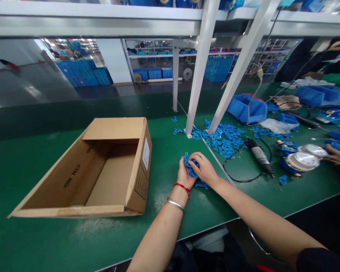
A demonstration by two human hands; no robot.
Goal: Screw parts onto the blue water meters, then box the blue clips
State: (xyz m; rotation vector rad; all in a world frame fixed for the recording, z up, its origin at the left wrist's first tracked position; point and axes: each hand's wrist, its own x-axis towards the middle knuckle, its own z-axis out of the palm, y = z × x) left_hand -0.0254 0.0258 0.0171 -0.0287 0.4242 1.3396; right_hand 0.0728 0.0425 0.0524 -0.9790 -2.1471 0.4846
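Blue plastic parts (192,170) cupped between left hand (184,175), right hand (205,169) on green table (31,166).

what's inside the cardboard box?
The box lies open; its visible inside is bare cardboard, nothing in it. The near wall hides the strip of floor behind it. Both hands are outside it, cupped over blue parts on the table.
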